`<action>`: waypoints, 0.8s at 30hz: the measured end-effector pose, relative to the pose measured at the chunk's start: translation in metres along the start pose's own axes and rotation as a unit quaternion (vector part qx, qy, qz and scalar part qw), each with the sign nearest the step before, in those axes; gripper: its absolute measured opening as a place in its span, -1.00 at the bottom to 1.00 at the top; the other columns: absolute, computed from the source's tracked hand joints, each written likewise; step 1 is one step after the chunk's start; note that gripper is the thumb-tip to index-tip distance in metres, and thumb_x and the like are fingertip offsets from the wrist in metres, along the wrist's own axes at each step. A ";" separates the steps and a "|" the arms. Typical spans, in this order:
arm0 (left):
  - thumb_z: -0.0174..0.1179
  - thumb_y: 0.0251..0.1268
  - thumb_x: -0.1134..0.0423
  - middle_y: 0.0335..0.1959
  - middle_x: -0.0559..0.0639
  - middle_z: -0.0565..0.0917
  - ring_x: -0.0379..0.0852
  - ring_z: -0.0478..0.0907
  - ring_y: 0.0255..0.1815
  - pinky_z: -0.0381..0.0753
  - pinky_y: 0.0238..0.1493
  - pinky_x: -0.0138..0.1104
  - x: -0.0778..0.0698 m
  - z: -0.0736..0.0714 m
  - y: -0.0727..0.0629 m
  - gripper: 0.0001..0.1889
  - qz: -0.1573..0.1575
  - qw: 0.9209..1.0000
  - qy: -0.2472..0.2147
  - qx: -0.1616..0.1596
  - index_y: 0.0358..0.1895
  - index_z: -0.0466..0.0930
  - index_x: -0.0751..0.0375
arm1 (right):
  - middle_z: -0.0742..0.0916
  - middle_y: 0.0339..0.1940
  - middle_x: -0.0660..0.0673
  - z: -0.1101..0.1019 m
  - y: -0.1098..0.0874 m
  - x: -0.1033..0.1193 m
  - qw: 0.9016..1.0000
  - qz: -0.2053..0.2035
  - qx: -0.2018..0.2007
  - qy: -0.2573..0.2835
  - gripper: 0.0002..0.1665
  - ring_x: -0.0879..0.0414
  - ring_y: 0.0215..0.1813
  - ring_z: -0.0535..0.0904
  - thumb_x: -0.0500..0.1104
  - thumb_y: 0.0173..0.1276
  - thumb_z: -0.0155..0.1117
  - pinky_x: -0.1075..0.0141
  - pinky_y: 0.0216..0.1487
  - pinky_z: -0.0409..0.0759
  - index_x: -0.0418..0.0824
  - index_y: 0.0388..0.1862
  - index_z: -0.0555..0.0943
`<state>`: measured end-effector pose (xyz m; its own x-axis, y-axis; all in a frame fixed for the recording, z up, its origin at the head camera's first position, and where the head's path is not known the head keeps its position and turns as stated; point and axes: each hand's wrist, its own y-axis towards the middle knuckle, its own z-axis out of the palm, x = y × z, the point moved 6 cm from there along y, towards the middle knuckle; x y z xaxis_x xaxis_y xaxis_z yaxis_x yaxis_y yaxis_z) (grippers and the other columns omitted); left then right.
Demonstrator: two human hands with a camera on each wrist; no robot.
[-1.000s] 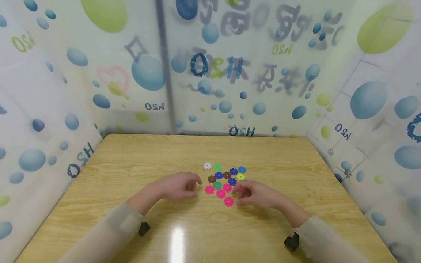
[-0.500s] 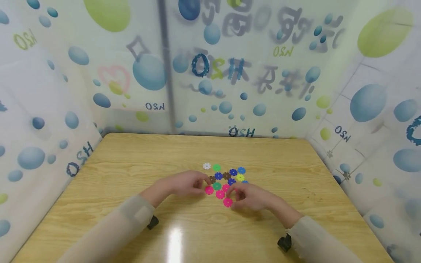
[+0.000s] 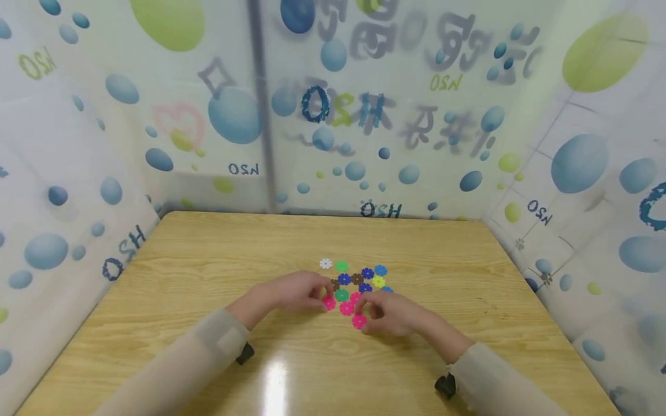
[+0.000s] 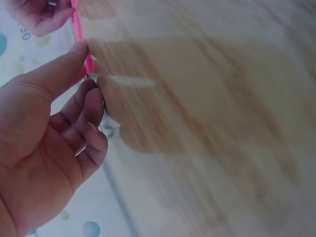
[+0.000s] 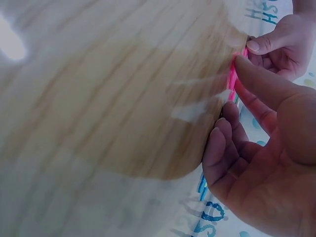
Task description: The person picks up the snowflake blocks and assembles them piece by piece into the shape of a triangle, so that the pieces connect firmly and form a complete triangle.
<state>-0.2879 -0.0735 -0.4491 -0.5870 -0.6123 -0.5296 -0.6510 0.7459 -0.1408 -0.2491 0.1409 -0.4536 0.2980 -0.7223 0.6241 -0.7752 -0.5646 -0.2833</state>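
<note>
Several small notched plastic discs lie flat in a cluster on the wooden table. My left hand (image 3: 300, 291) is at the cluster's left side, pinching a pink disc (image 3: 329, 304) between thumb and index finger. Opposite it, my right hand (image 3: 393, 312) has its thumb and index finger about the edges of the nearest pink disc (image 3: 359, 322). In the left wrist view, the thumb presses a pink edge (image 4: 90, 65); the other fingers curl. The right wrist view shows the thumb against a pink disc (image 5: 231, 76). Fingertips partly hide both discs.
Beyond the hands lie a white disc (image 3: 325, 263), a light green disc (image 3: 340, 266), a yellow disc (image 3: 378, 281), and several blue and brown ones. The wooden table (image 3: 208, 248) meets patterned curtains (image 3: 333, 190) at its back and sides.
My left hand has moved right onto a pink disc, which has shifted slightly nearer. The right hand has moved left, and its thumb and index finger have come to the nearest pink disc.
</note>
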 end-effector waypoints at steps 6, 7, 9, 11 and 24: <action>0.39 0.57 0.18 -0.38 -0.21 0.64 -0.28 0.52 -0.35 0.60 -0.18 -0.34 -0.002 0.000 0.001 -0.83 -0.003 1.000 0.000 0.000 0.10 0.73 -0.02 | 0.64 -0.23 0.02 0.000 0.000 0.003 1.000 -0.001 0.002 -0.014 -0.71 0.10 -0.17 0.54 -0.03 0.55 0.49 0.23 -0.15 0.51 0.13 0.16 0.65; 0.39 0.57 0.19 -0.38 -0.21 0.64 -0.27 0.53 -0.35 0.61 -0.18 -0.34 -0.002 0.000 0.001 -0.84 -0.004 1.000 -0.002 0.001 0.10 0.73 -0.02 | 0.64 -0.23 0.02 0.000 0.000 0.003 1.000 -0.001 0.003 -0.016 -0.71 0.10 -0.18 0.53 -0.01 0.54 0.49 0.23 -0.16 0.50 0.14 0.16 0.65; 0.40 0.56 0.20 -0.36 -0.22 0.65 -0.28 0.54 -0.33 0.62 -0.16 -0.34 -0.002 0.000 0.001 -0.84 -0.007 1.000 -0.005 0.001 0.09 0.73 -0.03 | 0.63 -0.24 0.01 0.001 0.000 0.003 1.000 -0.001 0.003 -0.019 -0.70 0.10 -0.20 0.52 0.00 0.54 0.49 0.23 -0.19 0.48 0.14 0.15 0.63; 0.40 0.55 0.21 -0.34 -0.23 0.66 -0.28 0.56 -0.31 0.64 -0.14 -0.34 -0.002 0.001 0.002 -0.84 -0.006 1.000 -0.008 0.002 0.07 0.73 -0.03 | 0.63 -0.26 0.00 0.001 0.000 0.003 1.000 -0.001 0.003 -0.022 -0.70 0.10 -0.22 0.51 0.01 0.54 0.49 0.24 -0.21 0.47 0.14 0.15 0.62; 0.42 0.48 0.33 -0.25 -0.19 0.70 -0.28 0.60 -0.21 0.67 -0.08 -0.35 -0.007 0.001 0.000 -0.84 0.002 0.999 -0.040 -0.002 0.01 0.72 0.03 | 0.62 -0.19 -0.04 0.002 0.000 0.002 1.000 0.004 0.017 -0.009 -0.71 0.06 -0.14 0.51 -0.15 0.55 0.47 0.18 -0.12 0.47 0.13 0.13 0.65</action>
<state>-0.2834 -0.0688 -0.4463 -0.5495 -0.5856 -0.5959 -0.6503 0.7476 -0.1350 -0.2481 0.1390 -0.4538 0.3018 -0.7340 0.6083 -0.7590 -0.5711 -0.3126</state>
